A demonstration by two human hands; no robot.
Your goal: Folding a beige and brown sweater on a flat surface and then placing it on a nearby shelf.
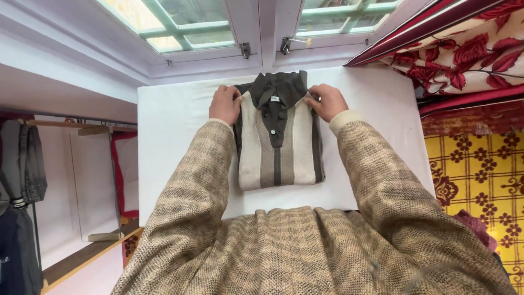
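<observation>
- Sleeves are reaching forward.
- Left hand and right hand are pinching the folded shirt shoulders on the desk.
- Shirt is looking soft, light; shoulders are suiting grip.

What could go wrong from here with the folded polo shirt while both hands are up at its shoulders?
1. The left hand and right hand grip only the shoulders of the folded polo shirt, so lifting it could let the lower fold drop open.
2. Tugging outward might skew the dark collar and the buttoned placket.
3. The shirt lies toward the far side of the white table; pushing it could bunch it against the window ledge.
</observation>
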